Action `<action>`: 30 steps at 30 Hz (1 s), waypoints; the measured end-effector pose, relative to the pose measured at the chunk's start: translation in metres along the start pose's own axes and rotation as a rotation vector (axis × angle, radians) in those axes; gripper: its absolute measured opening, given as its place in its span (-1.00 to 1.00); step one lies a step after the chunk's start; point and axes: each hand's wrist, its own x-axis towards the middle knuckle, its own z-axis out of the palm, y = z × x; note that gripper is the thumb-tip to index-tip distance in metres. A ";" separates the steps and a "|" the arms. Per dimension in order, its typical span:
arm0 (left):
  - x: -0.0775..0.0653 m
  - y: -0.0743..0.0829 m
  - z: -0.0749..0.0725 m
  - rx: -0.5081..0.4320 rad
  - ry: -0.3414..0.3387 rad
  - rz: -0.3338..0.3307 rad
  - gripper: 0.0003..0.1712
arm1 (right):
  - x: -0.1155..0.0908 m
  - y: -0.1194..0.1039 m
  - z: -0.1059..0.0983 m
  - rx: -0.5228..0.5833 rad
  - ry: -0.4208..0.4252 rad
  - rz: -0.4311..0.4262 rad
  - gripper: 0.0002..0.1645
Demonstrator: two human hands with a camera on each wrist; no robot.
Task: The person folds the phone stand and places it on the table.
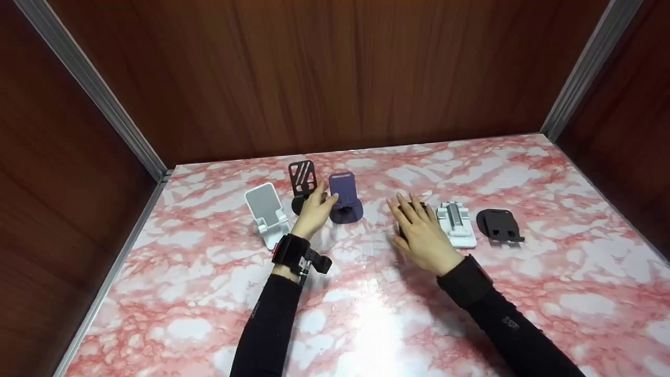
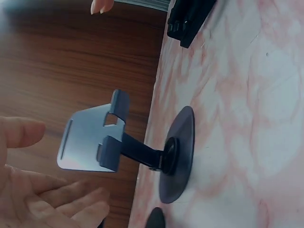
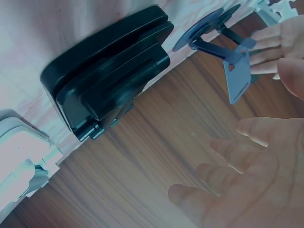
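My left hand [image 1: 314,213] reaches between two upright phone stands, its thumb side toward the purple phone stand [image 1: 343,187]. In the left wrist view its relaxed fingers [image 2: 61,194] lie beside that stand's tilted plate [image 2: 88,137], with a gap between. Just left of the hand stands a black slotted phone stand [image 1: 302,175], its base partly hidden. My right hand [image 1: 423,235] is spread palm down over a folded black phone stand [image 3: 114,71], mostly covered in the head view. The right wrist view shows its straight fingers [image 3: 228,156] apart from this stand.
An upright white phone stand [image 1: 265,205] is at the left. Right of my right hand lie a folded white phone stand [image 1: 461,239] and a folded black phone stand with a round base [image 1: 500,224]. Wood-look panels [image 1: 324,78] enclose the red-and-white marbled table [image 1: 199,293].
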 end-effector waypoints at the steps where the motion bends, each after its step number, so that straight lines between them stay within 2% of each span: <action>1: 0.001 -0.001 0.001 -0.038 0.001 0.005 -0.30 | 0.000 0.000 0.000 0.002 0.001 -0.001 -0.17; 4: 0.005 -0.006 0.005 -0.117 0.031 0.017 -0.41 | 0.000 -0.001 0.000 0.008 0.001 -0.006 -0.17; 6: 0.008 -0.010 0.007 -0.133 0.069 0.022 -0.51 | 0.000 -0.001 0.000 0.017 0.004 -0.010 -0.18; 10: 0.012 -0.016 0.009 -0.087 0.151 0.027 -0.63 | 0.000 -0.003 0.002 0.029 0.008 -0.018 -0.18; 13: 0.014 -0.020 0.009 -0.071 0.181 0.037 -0.71 | 0.000 -0.003 0.003 0.025 -0.005 -0.016 -0.17; 19: 0.019 -0.024 0.009 -0.136 0.193 0.062 -0.74 | 0.001 -0.002 0.004 0.016 0.002 -0.022 -0.20; 22: 0.019 -0.024 0.010 -0.189 0.198 0.036 -0.74 | 0.000 -0.002 0.004 0.022 0.001 -0.019 -0.20; 26: 0.016 -0.021 0.012 -0.327 0.178 -0.020 -0.74 | -0.002 -0.002 0.004 0.027 -0.016 -0.008 -0.21; 30: 0.011 -0.017 0.012 -0.407 0.164 -0.024 -0.74 | -0.003 -0.001 0.003 0.029 -0.019 -0.008 -0.21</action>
